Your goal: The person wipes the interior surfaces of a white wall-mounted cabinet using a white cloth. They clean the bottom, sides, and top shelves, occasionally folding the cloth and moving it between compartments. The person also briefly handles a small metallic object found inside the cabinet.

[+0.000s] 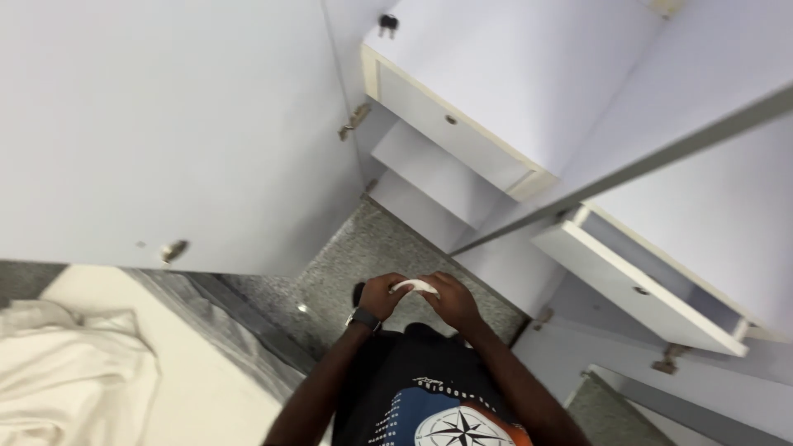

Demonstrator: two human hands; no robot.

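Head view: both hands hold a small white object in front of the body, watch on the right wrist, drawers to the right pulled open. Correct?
Not quite: the watch is on the left wrist, not the right. The rest stands in the head view: the left hand and right hand together hold the small white object in front of the body, and the drawers on the right, such as the lower drawer, are pulled open.

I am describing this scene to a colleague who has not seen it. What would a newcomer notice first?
First, the two hands low in the middle: the left hand, with a dark watch on its wrist, and the right hand hold a small white object between them. Around them stand pale cupboards with an open door at left and two pulled-out drawers, one upper and one at right.
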